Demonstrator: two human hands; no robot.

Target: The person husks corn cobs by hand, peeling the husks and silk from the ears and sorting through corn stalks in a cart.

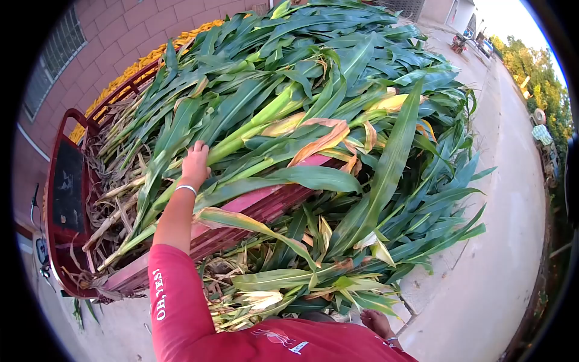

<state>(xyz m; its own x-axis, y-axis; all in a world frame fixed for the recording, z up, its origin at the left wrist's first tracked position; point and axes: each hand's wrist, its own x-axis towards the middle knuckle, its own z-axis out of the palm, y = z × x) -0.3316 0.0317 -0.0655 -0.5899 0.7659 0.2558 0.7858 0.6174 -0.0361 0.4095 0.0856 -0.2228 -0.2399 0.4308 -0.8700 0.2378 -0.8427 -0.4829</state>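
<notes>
A green stalk (225, 149) was held in the left grip (195, 165), seemingly steadied against the leafy pile (301, 43) beyond it

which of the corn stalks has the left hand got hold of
The thick, pale-green stalk slanting up to the right from the left hand, whose fingers curl over it; the dry tan stalks lie outside its grip.

Finishes, cart and load
Cart frame (73, 114): glossy red metal. Leaves (395, 163): smooth, faint sheen. Dry husks (325, 143): papery, matt. Sleeve (175, 301): matt cloth.
</notes>
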